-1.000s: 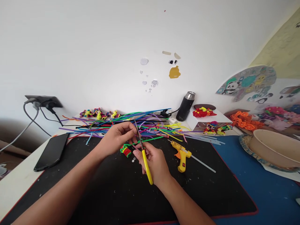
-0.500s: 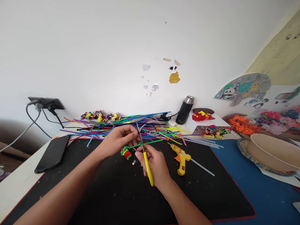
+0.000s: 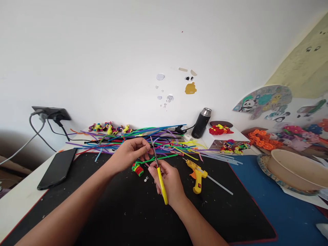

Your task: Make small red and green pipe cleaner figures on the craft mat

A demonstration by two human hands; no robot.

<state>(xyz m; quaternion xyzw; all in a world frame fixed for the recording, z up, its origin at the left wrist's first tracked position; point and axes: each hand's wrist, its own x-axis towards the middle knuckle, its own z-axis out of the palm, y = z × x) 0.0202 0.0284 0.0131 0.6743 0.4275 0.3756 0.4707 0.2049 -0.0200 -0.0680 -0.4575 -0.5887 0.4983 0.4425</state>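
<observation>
At lower centre of the frame, the right hand (image 3: 170,181) grasps yellow-handled scissors (image 3: 159,171), whether the bunched left hand (image 3: 130,152) holds anything I cannot tell, and the red-green coil (image 3: 138,169) below looks wound, the white discs (image 3: 146,178) unattached.

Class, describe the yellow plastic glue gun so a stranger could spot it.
Find the red-edged black mat. On it, right of the right hand holding yellow-handled metal scissors, lies the glue gun. Unlike the scissors, it has an orange trigger and a pale stick jutting backward.

A black phone (image 3: 56,168) left, dark flask (image 3: 201,124) near the wall (image 3: 115,68), beige bowl (image 3: 294,168) right
</observation>
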